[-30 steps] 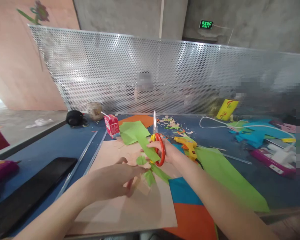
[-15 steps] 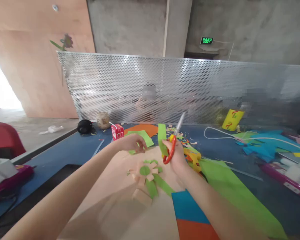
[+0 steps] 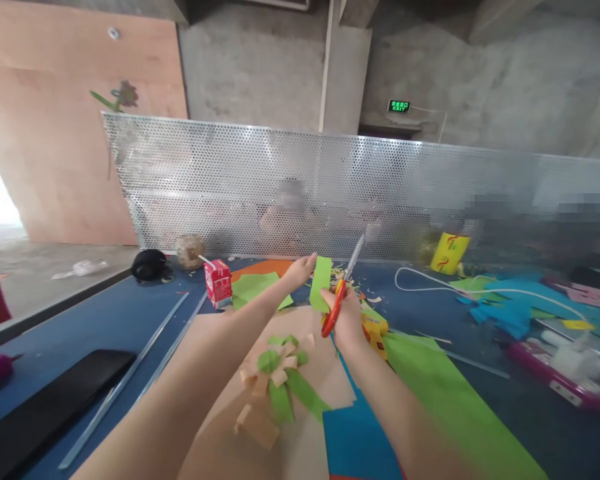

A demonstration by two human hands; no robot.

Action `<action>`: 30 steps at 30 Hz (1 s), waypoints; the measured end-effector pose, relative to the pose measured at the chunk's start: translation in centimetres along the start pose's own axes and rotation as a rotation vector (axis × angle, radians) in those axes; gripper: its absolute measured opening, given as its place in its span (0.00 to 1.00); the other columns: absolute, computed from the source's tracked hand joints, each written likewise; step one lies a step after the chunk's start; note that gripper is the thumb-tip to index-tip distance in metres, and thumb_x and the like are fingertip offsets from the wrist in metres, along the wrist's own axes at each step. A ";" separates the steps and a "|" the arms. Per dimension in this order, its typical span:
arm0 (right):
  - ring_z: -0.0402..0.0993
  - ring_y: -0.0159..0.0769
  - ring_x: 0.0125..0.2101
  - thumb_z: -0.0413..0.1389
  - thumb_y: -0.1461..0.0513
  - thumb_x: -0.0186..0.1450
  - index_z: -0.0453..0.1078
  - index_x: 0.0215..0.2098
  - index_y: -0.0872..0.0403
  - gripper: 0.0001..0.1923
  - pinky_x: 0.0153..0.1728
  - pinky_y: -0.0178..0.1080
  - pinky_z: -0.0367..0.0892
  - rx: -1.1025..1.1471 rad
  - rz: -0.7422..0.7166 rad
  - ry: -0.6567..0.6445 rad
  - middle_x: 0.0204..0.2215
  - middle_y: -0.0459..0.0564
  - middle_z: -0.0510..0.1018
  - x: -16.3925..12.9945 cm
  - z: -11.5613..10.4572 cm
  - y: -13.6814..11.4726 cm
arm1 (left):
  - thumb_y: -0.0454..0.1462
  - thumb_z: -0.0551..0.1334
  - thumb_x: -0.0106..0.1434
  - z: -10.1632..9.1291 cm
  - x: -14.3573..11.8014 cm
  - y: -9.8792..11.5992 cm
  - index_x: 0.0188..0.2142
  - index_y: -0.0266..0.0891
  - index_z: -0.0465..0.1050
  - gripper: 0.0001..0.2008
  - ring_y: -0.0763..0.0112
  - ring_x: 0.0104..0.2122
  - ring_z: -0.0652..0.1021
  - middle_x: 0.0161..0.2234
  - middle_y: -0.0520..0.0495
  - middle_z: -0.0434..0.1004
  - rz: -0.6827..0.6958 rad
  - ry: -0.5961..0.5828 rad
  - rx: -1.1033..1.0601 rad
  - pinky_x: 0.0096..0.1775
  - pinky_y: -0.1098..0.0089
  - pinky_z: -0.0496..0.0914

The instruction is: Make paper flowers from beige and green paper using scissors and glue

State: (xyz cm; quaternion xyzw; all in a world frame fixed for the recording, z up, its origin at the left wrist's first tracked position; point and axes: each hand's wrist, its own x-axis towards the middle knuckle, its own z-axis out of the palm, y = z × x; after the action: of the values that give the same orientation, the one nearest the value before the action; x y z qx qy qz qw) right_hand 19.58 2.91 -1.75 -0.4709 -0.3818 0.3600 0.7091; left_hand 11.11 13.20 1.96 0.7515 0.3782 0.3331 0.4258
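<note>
My right hand [image 3: 349,317] grips red-and-yellow handled scissors [image 3: 334,310], blades pointing up and away. The same hand's fingers also hold the lower end of a light green paper strip [image 3: 321,280]. At the strip's upper left edge, my left hand [image 3: 303,269] has its fingers closed on the paper. Below both hands, a paper flower with a green centre [image 3: 269,361], curled peach petals and green leaves lies on a large peach sheet [image 3: 215,413]. A folded peach piece [image 3: 260,427] lies just in front of it.
Left are a red drink carton [image 3: 219,283], clear sticks [image 3: 130,373] and a black flat object [image 3: 55,407]. Right are a yellow glue gun [image 3: 375,333], green sheet [image 3: 440,387], blue sheet [image 3: 360,440] and white cable [image 3: 430,289]. A perforated metal screen [image 3: 220,180] stands behind.
My left hand has moved right and up from above the flower to the green strip's edge. My right hand still holds the scissors and strip. The camera view has tilted up.
</note>
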 end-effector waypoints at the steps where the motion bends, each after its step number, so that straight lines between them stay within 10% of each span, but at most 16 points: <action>1: 0.63 0.29 0.16 0.58 0.58 0.45 0.54 0.24 0.51 0.15 0.17 0.33 0.58 -0.019 -0.004 -0.010 0.15 0.38 0.63 0.0 0.1 -0.1 | 0.51 0.43 0.62 -0.3 -1.0 0.0 0.46 0.34 0.63 0.26 0.65 0.41 0.71 0.44 0.40 0.68 -0.021 0.025 -0.025 0.38 0.65 0.68; 5: 0.63 0.29 0.15 0.60 0.60 0.43 0.55 0.25 0.51 0.17 0.15 0.32 0.57 -0.066 0.001 -0.080 0.15 0.39 0.65 -0.5 0.6 -0.5 | 0.60 0.39 0.54 -1.5 -6.7 0.0 0.42 0.36 0.66 0.36 0.67 0.31 0.73 0.35 0.43 0.72 -0.129 -0.113 -0.221 0.27 0.70 0.67; 8: 0.63 0.28 0.15 0.61 0.60 0.42 0.55 0.24 0.51 0.18 0.14 0.32 0.57 -0.075 0.019 -0.140 0.16 0.39 0.65 -1.5 1.2 -0.8 | 0.51 0.61 0.48 -1.3 -11.0 0.2 0.36 0.37 0.65 0.23 0.71 0.28 0.72 0.30 0.48 0.71 -0.067 -0.218 -0.133 0.27 0.70 0.67; 11: 0.62 0.28 0.13 0.61 0.58 0.43 0.55 0.25 0.51 0.18 0.13 0.31 0.57 -0.078 0.039 -0.209 0.15 0.38 0.64 -2.6 1.5 -1.2 | 0.46 0.61 0.50 -1.0 -13.6 0.2 0.29 0.37 0.62 0.15 0.74 0.26 0.71 0.24 0.53 0.66 -0.044 -0.089 -0.038 0.26 0.72 0.67; 17: 0.65 0.27 0.15 0.61 0.57 0.44 0.55 0.25 0.52 0.19 0.15 0.31 0.61 -0.053 -0.029 -0.247 0.17 0.39 0.65 -2.8 1.1 -2.3 | 0.34 0.55 0.50 -2.8 -15.2 -0.4 0.16 0.38 0.49 0.13 0.80 0.18 0.57 0.18 0.57 0.46 0.007 -0.004 0.296 0.21 0.74 0.55; 22: 0.62 0.24 0.15 0.61 0.59 0.44 0.57 0.25 0.53 0.17 0.14 0.30 0.62 -0.044 -0.053 -0.224 0.21 0.40 0.67 -1.7 0.8 -2.1 | 0.35 0.54 0.50 -5.1 -15.3 -0.8 0.17 0.38 0.57 0.09 0.78 0.19 0.58 0.17 0.56 0.50 0.006 0.038 0.307 0.22 0.73 0.55; 30: 0.64 0.25 0.15 0.61 0.62 0.42 0.59 0.23 0.55 0.14 0.15 0.30 0.63 -0.111 0.002 -0.273 0.18 0.40 0.68 -2.4 1.3 -0.7 | 0.44 0.61 0.48 -7.1 -15.3 -0.7 0.24 0.36 0.67 0.12 0.78 0.21 0.65 0.22 0.53 0.63 -0.084 0.379 -0.253 0.22 0.77 0.59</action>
State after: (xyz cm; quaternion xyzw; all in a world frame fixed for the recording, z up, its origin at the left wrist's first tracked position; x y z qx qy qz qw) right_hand 17.46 1.17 -1.24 -0.4565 -0.4936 0.3998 0.6230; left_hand -2.46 3.21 1.58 0.5996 0.4376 0.4950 0.4517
